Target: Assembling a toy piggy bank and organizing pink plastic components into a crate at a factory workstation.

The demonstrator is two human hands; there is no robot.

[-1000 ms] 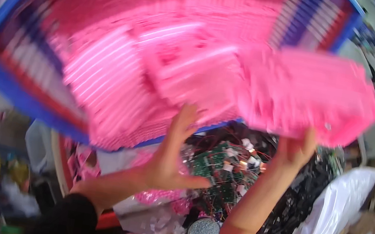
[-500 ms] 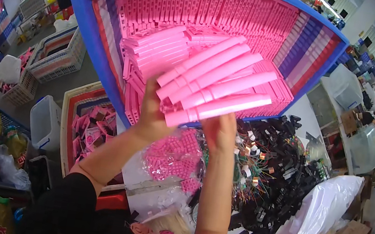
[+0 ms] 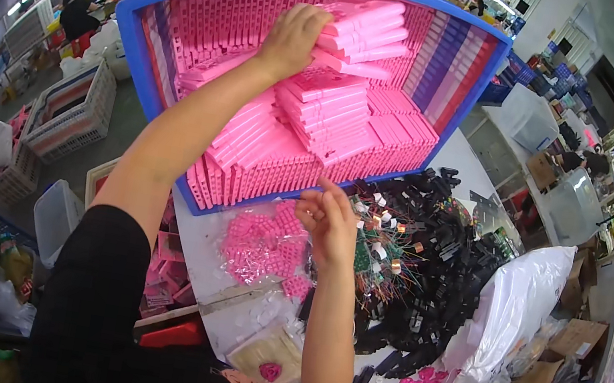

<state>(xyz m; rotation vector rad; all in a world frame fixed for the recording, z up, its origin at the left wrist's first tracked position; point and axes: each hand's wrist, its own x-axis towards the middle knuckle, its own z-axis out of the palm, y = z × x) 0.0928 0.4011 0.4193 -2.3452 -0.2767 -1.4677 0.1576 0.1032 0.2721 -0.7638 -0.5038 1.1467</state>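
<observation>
Inside a large crate with a blue rim (image 3: 127, 44), long pink plastic pieces (image 3: 327, 118) stand in rows and lie in stacks. My left hand (image 3: 293, 39) reaches toward the crate's far side, fingers closed on a stack of pink plastic strips (image 3: 365, 31) held above the others. The underside of that grip is hidden. My right hand (image 3: 332, 224) is just in front of the crate's near edge, palm up. It holds nothing, and its fingers are loosely curled and apart.
On the white table lie a clear bag of pink bumpy pieces (image 3: 261, 249), a tangle of thin wires (image 3: 395, 247) and a heap of black parts (image 3: 438, 278). A white plastic sack (image 3: 517, 316) lies at right. White baskets (image 3: 72, 112) stand on the floor at left.
Both hands held the fanned stack of pink strips over the crate's front. The left hand has carried it up to the far side; the right hand has let go and drawn back.
</observation>
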